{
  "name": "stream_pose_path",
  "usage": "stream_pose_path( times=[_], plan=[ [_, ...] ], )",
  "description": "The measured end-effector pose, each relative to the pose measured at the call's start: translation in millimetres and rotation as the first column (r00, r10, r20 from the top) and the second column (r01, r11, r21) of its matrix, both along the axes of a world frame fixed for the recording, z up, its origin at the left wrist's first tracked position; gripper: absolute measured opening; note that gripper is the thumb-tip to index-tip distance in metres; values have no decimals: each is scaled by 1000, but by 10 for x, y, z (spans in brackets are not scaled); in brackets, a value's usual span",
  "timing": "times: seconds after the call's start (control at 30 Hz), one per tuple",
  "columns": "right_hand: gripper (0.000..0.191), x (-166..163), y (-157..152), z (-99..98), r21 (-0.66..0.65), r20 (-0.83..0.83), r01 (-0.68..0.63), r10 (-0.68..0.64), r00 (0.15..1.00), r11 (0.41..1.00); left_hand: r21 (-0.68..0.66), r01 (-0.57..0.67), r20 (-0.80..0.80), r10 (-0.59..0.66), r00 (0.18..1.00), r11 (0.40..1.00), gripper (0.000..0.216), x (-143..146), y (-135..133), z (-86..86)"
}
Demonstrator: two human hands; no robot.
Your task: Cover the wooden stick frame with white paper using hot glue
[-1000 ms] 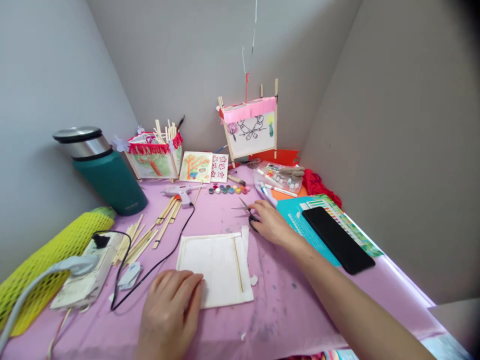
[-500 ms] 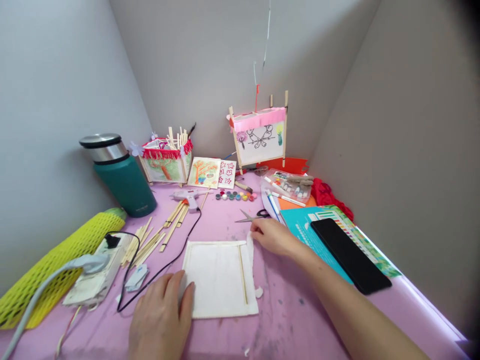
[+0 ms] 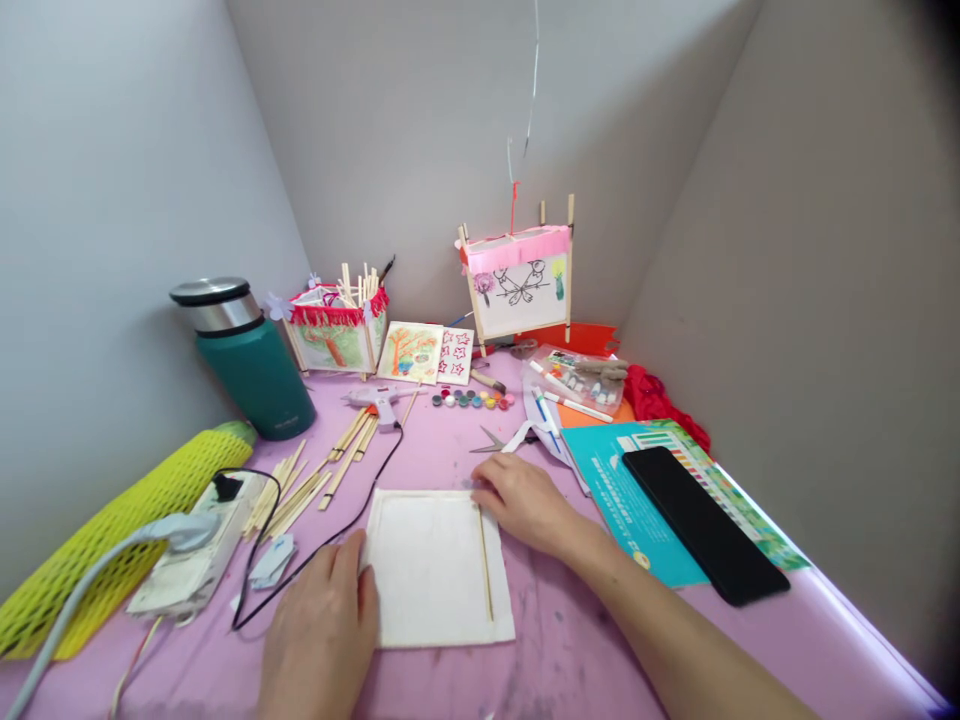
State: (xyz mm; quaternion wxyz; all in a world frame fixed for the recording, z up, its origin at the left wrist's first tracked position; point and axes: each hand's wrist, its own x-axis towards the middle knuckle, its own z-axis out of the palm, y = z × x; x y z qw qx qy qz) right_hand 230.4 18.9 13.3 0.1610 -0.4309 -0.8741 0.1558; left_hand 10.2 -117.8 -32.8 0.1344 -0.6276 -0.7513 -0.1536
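A square white cloth sheet [image 3: 429, 568] lies on the pink table covering [image 3: 570, 650], with a thin wooden stick [image 3: 486, 560] along its right side. My left hand [image 3: 319, 635] rests against the sheet's left edge, holding nothing. My right hand [image 3: 523, 505] lies over the sheet's upper right corner, also empty-handed. Just above that hand, steel scissors [image 3: 496, 443] rest on the table, and a white strip [image 3: 517, 437] lies at their handles.
Loose wooden sticks [image 3: 300, 495] and a glue gun [image 3: 379, 403] with a black cord [image 3: 352, 510] lie left of the sheet. Further left are a power strip [image 3: 199, 545] and a teal flask [image 3: 251, 365]. A black phone [image 3: 705, 525] sits on a teal booklet [image 3: 630, 500] at right.
The white strip has left the sheet's right edge and now lies by the scissors. My right hand has moved down and left onto the sheet's corner.
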Motion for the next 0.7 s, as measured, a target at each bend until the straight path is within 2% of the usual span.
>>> stream_pose_path(
  times=[0.1,0.23,0.37,0.43,0.5,0.53,0.57,0.63,0.7],
  plan=[
    [14,-30,-59,16,-55,40,-29,31,999,998,-8,-21,67,22,998,1000,35,29,11,72],
    [12,59,-102,61,-146,69,11,-1,998,989,-34,-8,176,14,984,999,35,33,132,287],
    [11,228,-327,98,-264,56,37,-23,998,964,-94,180,227,-155,962,979,32,37,429,552],
    [12,313,-469,138,-389,-25,-20,12,1000,921,-142,312,232,-274,933,940,31,83,620,657],
    [14,385,-554,189,-485,-105,-85,38,994,870,-152,393,230,-354,906,907,30,159,825,717],
    [15,414,-558,213,-488,-114,-87,36,993,868,-154,430,228,-391,892,890,29,202,928,728],
    [17,438,-533,230,-451,-86,-48,10,996,891,-158,467,226,-429,875,870,29,245,1029,727],
    [21,467,-401,232,-284,33,121,-116,993,951,-179,537,216,-500,839,824,29,322,1209,698],
    [21,467,-202,179,-105,151,294,-277,949,950,-201,579,193,-548,814,790,29,378,1326,653]
  ],
)
